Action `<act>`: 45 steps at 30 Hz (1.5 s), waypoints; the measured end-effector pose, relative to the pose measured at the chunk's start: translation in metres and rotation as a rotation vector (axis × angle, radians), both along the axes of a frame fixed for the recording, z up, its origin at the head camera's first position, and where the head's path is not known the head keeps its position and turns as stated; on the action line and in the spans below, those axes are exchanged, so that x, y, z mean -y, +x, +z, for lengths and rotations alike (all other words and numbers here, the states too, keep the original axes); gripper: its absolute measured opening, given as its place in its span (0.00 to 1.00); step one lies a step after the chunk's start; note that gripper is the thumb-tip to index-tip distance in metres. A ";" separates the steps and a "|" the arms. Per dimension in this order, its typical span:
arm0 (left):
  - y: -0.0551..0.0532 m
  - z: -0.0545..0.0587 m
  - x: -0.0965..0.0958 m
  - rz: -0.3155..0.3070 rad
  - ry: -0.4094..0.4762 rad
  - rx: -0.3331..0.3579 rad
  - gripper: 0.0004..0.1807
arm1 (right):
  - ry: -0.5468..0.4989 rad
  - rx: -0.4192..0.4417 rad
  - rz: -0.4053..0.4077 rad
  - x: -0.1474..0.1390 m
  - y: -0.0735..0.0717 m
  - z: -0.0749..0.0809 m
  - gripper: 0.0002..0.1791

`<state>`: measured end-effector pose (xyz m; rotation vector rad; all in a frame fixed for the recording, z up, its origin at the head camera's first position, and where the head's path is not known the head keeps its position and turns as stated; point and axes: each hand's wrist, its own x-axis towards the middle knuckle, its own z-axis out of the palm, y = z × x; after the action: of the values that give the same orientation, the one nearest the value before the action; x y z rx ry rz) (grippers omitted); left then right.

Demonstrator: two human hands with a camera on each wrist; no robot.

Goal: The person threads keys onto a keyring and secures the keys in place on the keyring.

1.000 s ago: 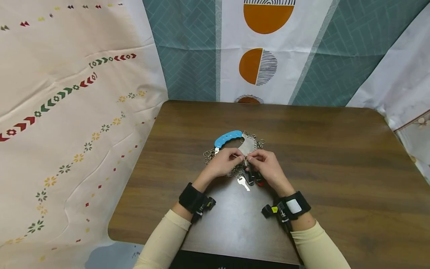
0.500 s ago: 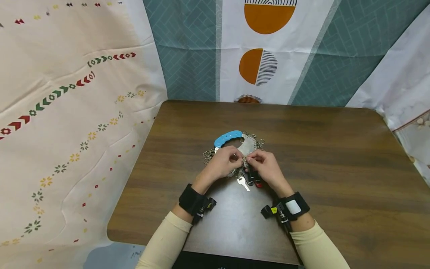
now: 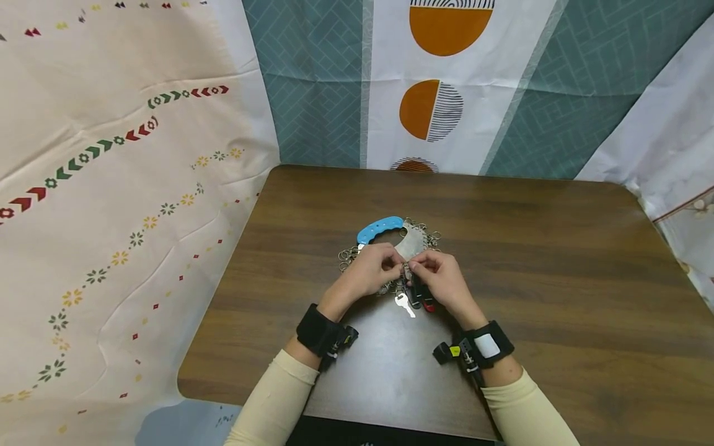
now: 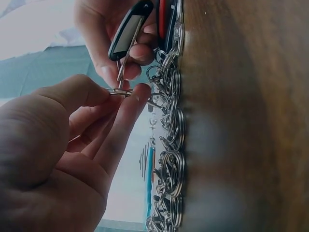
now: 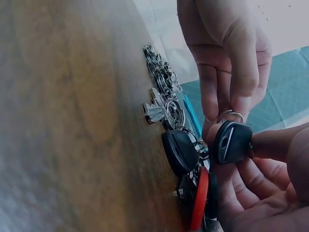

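My left hand point(image 3: 375, 271) pinches a metal split ring point(image 4: 119, 92) between thumb and index finger. Close on its right, my right hand point(image 3: 443, 276) holds a black key tag point(image 5: 231, 142), its fingertips right by that ring. A thin metal piece point(image 4: 126, 60) runs from the tag down to the ring. Under both hands lies a large key holder with a grey plate point(image 3: 411, 241) and a blue handle point(image 3: 379, 229), edged with many rings. From it hang a silver key point(image 3: 405, 304), a second black tag point(image 5: 180, 152) and a red tag point(image 5: 199, 198).
The holder lies on a brown wooden table point(image 3: 558, 279). Clusters of rings point(image 3: 347, 257) spread around its edge. Patterned cloths point(image 3: 312, 87) hang behind and to the left. A black object point(image 3: 385, 432) lies at the near edge.
The right fingertips have shifted slightly left, closer to the left fingertips. Both hands keep their hold, and the key holder stays in place.
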<state>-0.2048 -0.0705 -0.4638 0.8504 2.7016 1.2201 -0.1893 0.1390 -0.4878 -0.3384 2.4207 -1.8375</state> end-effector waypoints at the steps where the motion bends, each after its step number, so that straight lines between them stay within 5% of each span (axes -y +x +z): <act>1: 0.000 0.000 0.000 -0.003 -0.001 -0.005 0.04 | -0.007 0.007 -0.003 0.000 0.000 0.000 0.06; 12: -0.002 -0.002 -0.001 -0.022 -0.014 -0.048 0.03 | 0.067 -0.024 -0.013 -0.002 0.000 0.001 0.06; 33: -0.001 -0.004 -0.002 0.027 0.011 -0.019 0.06 | -0.050 -0.046 0.001 -0.004 -0.001 -0.005 0.06; 45: 0.004 0.003 -0.008 0.048 0.033 0.151 0.04 | -0.031 -0.095 0.048 -0.009 -0.002 -0.006 0.05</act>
<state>-0.2011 -0.0624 -0.4606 0.6707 2.6029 1.2861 -0.1916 0.1481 -0.4938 -0.4930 2.4237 -1.8812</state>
